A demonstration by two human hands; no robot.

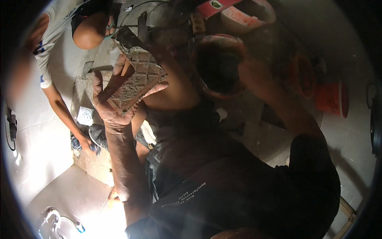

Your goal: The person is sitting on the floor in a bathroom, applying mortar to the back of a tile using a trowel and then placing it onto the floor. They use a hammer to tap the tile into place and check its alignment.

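Note:
My left hand (113,95) is raised palm-up under a piece of tile (137,79), with the fingers spread around its edges. The tile's gridded brown back faces up and carries rough grey mortar, thickest at the far end and along the near half. To the right, my right hand (250,73) reaches to the rim of a round bucket (195,65) with a dark inside. Shadow covers that hand, so its fingers and anything in them cannot be made out.
At the left, another person's hand (87,145) reaches down to dark items on the floor. Nearby lies a white square drain cover (85,116). A red spirit level (217,5) and a reddish tub (270,14) are at the back, an orange bucket (332,98) at right, a chrome faucet (53,217) lower left.

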